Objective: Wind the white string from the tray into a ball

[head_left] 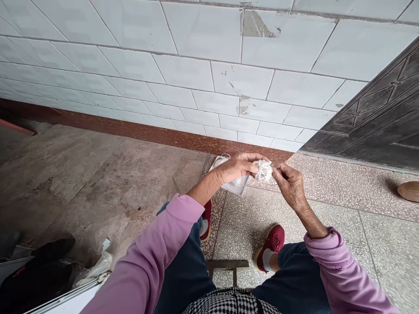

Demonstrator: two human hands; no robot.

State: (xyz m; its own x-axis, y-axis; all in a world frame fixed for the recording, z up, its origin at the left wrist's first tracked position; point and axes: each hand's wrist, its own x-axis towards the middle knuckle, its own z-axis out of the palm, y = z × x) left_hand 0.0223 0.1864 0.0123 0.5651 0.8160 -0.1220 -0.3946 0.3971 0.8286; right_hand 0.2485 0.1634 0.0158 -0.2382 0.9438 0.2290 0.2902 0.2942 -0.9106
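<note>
near the white box, left hand and right hand pinch a white bundle. it looks gathered, not yet set down.

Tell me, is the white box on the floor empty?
Not empty: white coils show inside the box. Can't tell if it's full, because the left hand hides part.

Mauve sleeves, cuffs folded back; dark blue trousers; black-and-white checked cloth at lap; red lace-up shoes, grey socks.
</note>
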